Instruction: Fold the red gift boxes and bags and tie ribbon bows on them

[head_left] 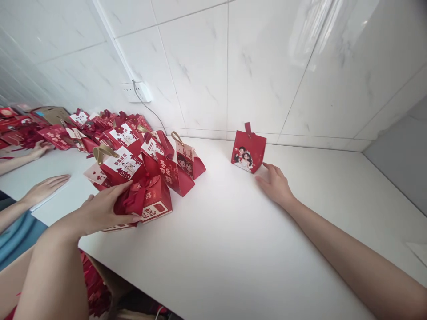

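My left hand (102, 206) reaches over a red gift box (156, 202) tied with a red ribbon bow. Its thumb lies along the front and its fingers are at the bow, closed about the box's left side. Part of another red box (120, 227) shows beneath this hand. My right hand (277, 184) is beside a small red candy box (248, 152) with a cartoon couple and a ribbon loop on top. Thumb and fingers are apart, with the fingertips at the box's lower right corner. This box stands upright near the wall.
Several red and white gift boxes (125, 164), some with gold handles, crowd the table's left side. A co-worker's hands (46, 189) rest farther left, near piled red packages (56, 135). A cable (147, 109) hangs from the wall socket (142, 92). The white table (216, 253) meets the tiled wall.
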Demonstrator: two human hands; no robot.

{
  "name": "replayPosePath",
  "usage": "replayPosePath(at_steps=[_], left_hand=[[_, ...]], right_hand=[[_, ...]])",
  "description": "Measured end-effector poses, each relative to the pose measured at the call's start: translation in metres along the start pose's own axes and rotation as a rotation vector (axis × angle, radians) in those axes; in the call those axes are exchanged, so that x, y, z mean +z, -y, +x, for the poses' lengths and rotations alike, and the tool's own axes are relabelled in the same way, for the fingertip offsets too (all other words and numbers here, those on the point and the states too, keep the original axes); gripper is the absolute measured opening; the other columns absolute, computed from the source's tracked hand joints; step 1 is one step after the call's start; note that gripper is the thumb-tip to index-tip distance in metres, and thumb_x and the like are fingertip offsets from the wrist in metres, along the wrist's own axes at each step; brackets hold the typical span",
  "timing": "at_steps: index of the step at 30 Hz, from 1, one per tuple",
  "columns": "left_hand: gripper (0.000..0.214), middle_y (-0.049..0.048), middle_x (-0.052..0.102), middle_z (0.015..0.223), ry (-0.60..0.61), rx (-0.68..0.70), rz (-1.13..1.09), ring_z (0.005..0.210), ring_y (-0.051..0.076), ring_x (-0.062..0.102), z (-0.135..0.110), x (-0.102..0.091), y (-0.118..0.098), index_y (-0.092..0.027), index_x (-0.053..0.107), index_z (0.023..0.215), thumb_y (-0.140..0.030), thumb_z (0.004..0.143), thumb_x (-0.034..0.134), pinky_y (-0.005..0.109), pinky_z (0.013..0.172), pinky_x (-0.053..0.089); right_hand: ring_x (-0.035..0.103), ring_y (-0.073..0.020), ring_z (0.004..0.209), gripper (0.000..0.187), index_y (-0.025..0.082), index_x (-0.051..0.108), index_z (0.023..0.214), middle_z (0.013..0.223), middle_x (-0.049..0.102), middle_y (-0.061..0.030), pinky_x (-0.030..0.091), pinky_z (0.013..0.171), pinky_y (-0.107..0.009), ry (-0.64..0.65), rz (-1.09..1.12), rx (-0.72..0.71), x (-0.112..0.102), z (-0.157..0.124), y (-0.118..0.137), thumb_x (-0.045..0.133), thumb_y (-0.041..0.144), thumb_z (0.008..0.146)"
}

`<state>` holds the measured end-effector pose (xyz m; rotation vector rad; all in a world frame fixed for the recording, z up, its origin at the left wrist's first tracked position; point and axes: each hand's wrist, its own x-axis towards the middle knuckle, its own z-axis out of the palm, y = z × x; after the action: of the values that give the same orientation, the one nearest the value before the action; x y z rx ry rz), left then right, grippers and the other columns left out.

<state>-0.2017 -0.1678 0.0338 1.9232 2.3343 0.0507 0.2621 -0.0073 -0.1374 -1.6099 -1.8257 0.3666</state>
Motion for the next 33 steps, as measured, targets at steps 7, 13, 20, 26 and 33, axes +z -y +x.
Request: replayPosePath(at_steps=[7,13,20,26,33], left_hand=[[0.093,0.0064,0.049,0.138,-0.115,0.252,0.128,0.126,0.034,0.045,0.001,0.026,-0.001,-0.034,0.024,0.147,-0.059,0.067,0.065,0.049,0.105,0.037],[0.090,0.0094,0.050,0.137,-0.140,0.349,0.086,0.129,0.034,0.042,0.013,0.036,-0.063,-0.028,0.031,0.145,-0.062,0.067,0.063,0.051,0.109,0.028],[0.094,0.0108,0.045,0.143,-0.132,0.507,-0.018,0.133,0.035,0.036,0.055,0.052,-0.142,-0.027,0.032,0.144,-0.066,0.065,0.064,0.058,0.112,0.015],[0.085,0.0107,0.052,0.137,-0.212,0.571,-0.112,0.128,0.035,0.042,0.098,0.060,-0.189,-0.027,0.039,0.139,-0.062,0.067,0.065,0.059,0.110,0.017],[0.085,0.0094,0.048,0.141,-0.151,0.693,-0.211,0.128,0.031,0.044,0.113,0.054,-0.197,-0.027,0.033,0.143,-0.064,0.071,0.061,0.050,0.112,0.020]], right_hand=[[0.041,-0.0322,0.130,0.043,0.020,0.051,0.126,0.142,0.043,-0.0153,0.032,0.104,-0.054,0.108,-0.058,-0.162,0.002,-0.006,0.001,0.048,0.040,0.088],[0.047,-0.0311,0.124,0.036,0.020,0.053,0.118,0.134,0.049,-0.0134,0.034,0.102,-0.052,0.118,-0.049,-0.167,-0.001,-0.007,0.005,0.048,0.039,0.088],[0.050,-0.0291,0.119,0.032,0.020,0.053,0.116,0.129,0.054,-0.0120,0.037,0.099,-0.048,0.101,-0.031,-0.226,-0.002,-0.007,0.005,0.048,0.035,0.088],[0.052,-0.0291,0.116,0.030,0.021,0.054,0.114,0.125,0.057,-0.0104,0.037,0.098,-0.048,0.113,0.007,-0.227,-0.005,-0.006,0.008,0.048,0.036,0.089],[0.055,-0.0244,0.112,0.033,0.023,0.053,0.116,0.123,0.057,-0.0079,0.041,0.099,-0.041,0.119,0.177,-0.192,-0.009,-0.006,0.010,0.041,0.044,0.093]])
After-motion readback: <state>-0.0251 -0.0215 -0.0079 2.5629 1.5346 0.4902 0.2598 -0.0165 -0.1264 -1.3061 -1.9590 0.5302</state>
